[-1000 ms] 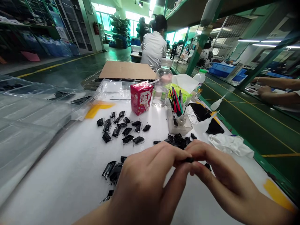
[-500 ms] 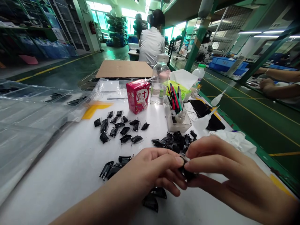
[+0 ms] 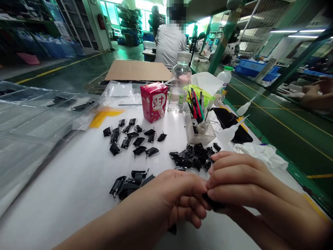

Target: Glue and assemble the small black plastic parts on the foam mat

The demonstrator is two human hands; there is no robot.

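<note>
black piece [image 3: 213, 203] crosswise between both hands [image 3: 179, 199] [image 3: 249, 182]

Look at this, along the bottom of the frame: a bare left hand [image 3: 177, 198] and a bare right hand [image 3: 241, 184], slender fingers, nails trimmed short! A bare left forearm [image 3: 104, 231] fills the lower left, a bare right forearm [image 3: 299, 222] the lower right!
</note>
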